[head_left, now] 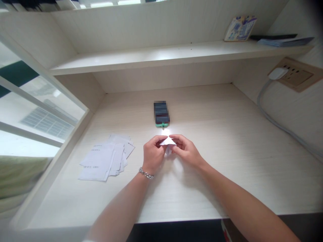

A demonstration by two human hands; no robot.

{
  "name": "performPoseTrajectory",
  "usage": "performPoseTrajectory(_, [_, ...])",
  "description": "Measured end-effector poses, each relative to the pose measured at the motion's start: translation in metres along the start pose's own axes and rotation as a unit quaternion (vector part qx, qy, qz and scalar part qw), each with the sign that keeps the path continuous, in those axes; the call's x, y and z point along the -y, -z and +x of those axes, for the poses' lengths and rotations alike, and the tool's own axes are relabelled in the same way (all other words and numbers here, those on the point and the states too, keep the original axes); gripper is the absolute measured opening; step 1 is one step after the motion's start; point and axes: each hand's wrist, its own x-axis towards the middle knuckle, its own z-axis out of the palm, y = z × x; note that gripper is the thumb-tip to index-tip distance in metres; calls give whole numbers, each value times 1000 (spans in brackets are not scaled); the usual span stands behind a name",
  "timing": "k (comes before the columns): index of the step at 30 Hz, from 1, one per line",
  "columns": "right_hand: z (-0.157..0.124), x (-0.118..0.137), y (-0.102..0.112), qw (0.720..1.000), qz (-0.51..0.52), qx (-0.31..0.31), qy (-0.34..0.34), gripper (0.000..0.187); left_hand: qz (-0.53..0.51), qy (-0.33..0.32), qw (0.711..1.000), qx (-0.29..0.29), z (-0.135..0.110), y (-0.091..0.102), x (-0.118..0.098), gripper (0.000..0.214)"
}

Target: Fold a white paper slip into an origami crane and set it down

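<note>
A small piece of folded white paper [168, 141], with a pointed triangular top, is held up between both hands over the middle of the desk. My left hand [154, 153] pinches its left side; a silver chain bracelet [146, 173] circles that wrist. On the other side, my right hand [186, 150] grips the right edge with thumb and fingers. Part of the paper hangs down between the thumbs, and some fingertips are hidden behind it. Just beyond the hands lies a phone [161, 112] with a green edge, its screen blurred out.
Loose white paper sheets [101, 161] with faint print overlap on the left of the desk [227, 134]. Above runs a shelf [141, 60] carrying a small printed box [240, 28] and flat items. A grey cable [267, 116] hangs from the wall socket [296, 74] at right.
</note>
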Motion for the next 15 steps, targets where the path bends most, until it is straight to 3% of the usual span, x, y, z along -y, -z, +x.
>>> performPoseTrajectory(7, [-1,3,0,995,-70,-62,32,27,-50,13,998,22,-1,-5,-1,39])
performPoseTrajectory(15, [-5,4,-4,989,-108,-77,62,33,-91,27,995,24,-2,-7,-2,41])
